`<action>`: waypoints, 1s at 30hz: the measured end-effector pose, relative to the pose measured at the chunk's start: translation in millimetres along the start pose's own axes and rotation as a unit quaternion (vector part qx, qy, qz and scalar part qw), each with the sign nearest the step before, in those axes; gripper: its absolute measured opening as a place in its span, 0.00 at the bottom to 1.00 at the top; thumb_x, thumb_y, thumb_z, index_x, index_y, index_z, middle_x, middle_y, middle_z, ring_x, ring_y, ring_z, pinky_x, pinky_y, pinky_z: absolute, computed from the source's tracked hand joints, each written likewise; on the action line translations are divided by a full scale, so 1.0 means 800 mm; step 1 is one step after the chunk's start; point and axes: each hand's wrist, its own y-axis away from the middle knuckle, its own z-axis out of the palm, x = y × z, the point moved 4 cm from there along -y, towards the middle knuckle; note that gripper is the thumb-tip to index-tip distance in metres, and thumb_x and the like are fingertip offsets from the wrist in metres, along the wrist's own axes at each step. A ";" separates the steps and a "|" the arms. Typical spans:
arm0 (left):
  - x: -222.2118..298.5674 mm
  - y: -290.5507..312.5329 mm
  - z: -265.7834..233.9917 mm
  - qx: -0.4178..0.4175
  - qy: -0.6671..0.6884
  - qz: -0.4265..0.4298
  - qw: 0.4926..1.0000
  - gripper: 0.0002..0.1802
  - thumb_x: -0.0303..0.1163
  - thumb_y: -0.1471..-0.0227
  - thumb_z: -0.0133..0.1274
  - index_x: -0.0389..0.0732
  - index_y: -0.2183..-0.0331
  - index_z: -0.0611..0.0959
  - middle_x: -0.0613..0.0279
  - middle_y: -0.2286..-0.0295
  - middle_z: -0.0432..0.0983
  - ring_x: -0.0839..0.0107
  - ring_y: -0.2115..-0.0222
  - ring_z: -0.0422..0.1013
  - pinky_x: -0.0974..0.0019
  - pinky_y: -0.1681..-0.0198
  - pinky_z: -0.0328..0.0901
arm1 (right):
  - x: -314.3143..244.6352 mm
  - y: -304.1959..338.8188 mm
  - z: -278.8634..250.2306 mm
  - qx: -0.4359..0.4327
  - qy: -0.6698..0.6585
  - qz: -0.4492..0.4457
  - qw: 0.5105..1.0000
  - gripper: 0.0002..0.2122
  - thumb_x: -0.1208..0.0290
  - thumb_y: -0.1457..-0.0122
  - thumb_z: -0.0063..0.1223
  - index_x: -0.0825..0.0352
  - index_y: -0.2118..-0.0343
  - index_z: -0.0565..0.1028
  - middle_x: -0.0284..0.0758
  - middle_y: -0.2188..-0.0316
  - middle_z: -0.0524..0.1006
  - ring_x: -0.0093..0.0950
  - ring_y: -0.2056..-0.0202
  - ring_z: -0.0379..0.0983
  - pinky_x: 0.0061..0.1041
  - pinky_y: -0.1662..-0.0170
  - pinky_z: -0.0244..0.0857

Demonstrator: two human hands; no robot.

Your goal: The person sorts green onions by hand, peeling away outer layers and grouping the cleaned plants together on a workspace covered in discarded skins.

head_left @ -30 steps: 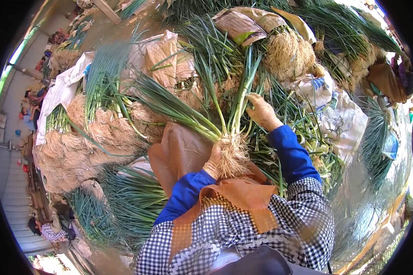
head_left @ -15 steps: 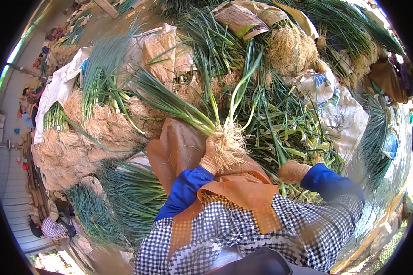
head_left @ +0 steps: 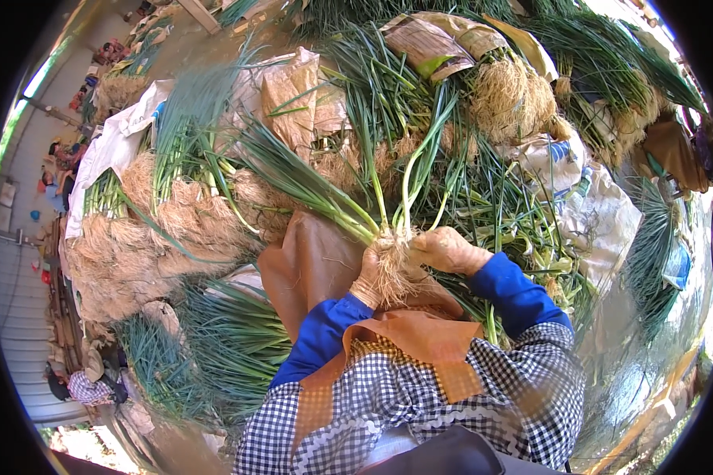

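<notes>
Over my lap, my left hand (head_left: 367, 277) is wrapped round the root end of a bunch of green onions (head_left: 342, 204). The pale, stringy roots (head_left: 394, 273) hang over its fingers, and the long green leaves fan out away from me. My right hand (head_left: 451, 250) is closed at the right side of the same bunch, its fingertips pinching the base of an outer stalk. Loose green leaves and stripped stalks (head_left: 509, 210) lie in a heap just beyond my right hand.
A brown apron (head_left: 313, 257) covers my lap. Bundled onions with tan roots (head_left: 154, 237) stand at the left beside white sacking (head_left: 107, 170). More leaves (head_left: 234, 336) lie near my left elbow. A large root bundle (head_left: 511, 95) sits far right, and a person (head_left: 95, 388) is at the lower left.
My right hand has come up and left from the leaf heap to the bunch, leaving behind the leaf it was at. My left hand keeps its hold on the bunch.
</notes>
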 end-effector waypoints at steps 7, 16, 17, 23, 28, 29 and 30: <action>-0.017 -0.014 -0.013 -0.030 -0.017 0.014 0.999 0.19 0.26 0.53 0.43 0.34 0.57 0.70 0.53 0.66 0.72 0.62 0.65 0.71 0.62 0.61 0.68 | -0.048 -0.005 -0.042 -0.288 -0.186 -0.079 0.936 0.09 0.68 0.46 0.49 0.70 0.71 0.73 0.39 0.83 0.70 0.26 0.80 0.66 0.26 0.73 0.62; -0.023 -0.008 -0.009 0.055 -0.196 0.060 0.977 0.16 0.20 0.56 0.48 0.34 0.61 0.73 0.60 0.70 0.73 0.71 0.73 0.71 0.69 0.69 0.70 | 0.006 -0.013 -0.123 -0.110 -0.100 0.093 0.984 0.10 0.63 0.45 0.48 0.64 0.71 0.77 0.34 0.76 0.77 0.29 0.74 0.74 0.23 0.71 0.68; -0.025 -0.009 -0.005 0.061 -0.216 0.066 0.972 0.17 0.19 0.56 0.49 0.33 0.59 0.73 0.60 0.69 0.73 0.71 0.72 0.71 0.70 0.68 0.70 | 0.013 -0.032 -0.119 -0.025 0.018 0.043 0.999 0.08 0.65 0.46 0.48 0.61 0.68 0.77 0.33 0.73 0.77 0.31 0.71 0.75 0.25 0.68 0.69; -0.027 -0.027 -0.017 0.079 -0.265 0.104 0.955 0.14 0.19 0.56 0.51 0.34 0.63 0.75 0.61 0.69 0.73 0.71 0.71 0.71 0.71 0.66 0.69 | 0.082 -0.072 -0.016 -0.304 0.262 -0.041 0.915 0.09 0.73 0.55 0.47 0.61 0.70 0.76 0.32 0.76 0.74 0.34 0.69 0.73 0.35 0.68 0.66; -0.023 -0.019 -0.014 0.105 -0.192 0.109 0.970 0.09 0.16 0.57 0.52 0.32 0.68 0.76 0.62 0.73 0.73 0.72 0.75 0.71 0.72 0.70 0.68 | 0.066 -0.075 -0.055 -0.183 0.312 -0.100 0.927 0.04 0.73 0.50 0.48 0.62 0.74 0.76 0.33 0.79 0.75 0.30 0.75 0.74 0.27 0.74 0.69; -0.021 -0.016 0.001 0.101 -0.179 0.124 0.971 0.09 0.17 0.57 0.52 0.33 0.69 0.76 0.62 0.75 0.73 0.72 0.75 0.71 0.72 0.71 0.69 | 0.066 -0.070 -0.075 -0.136 0.303 -0.111 0.937 0.05 0.73 0.48 0.47 0.62 0.74 0.76 0.33 0.79 0.75 0.30 0.77 0.73 0.27 0.74 0.68; -0.025 -0.011 0.014 0.086 -0.192 0.049 0.976 0.08 0.19 0.57 0.54 0.34 0.69 0.75 0.62 0.76 0.73 0.73 0.76 0.71 0.73 0.72 0.69 | 0.059 -0.060 -0.102 -0.030 0.271 -0.186 0.944 0.06 0.71 0.47 0.47 0.63 0.75 0.76 0.33 0.80 0.74 0.30 0.80 0.72 0.28 0.76 0.67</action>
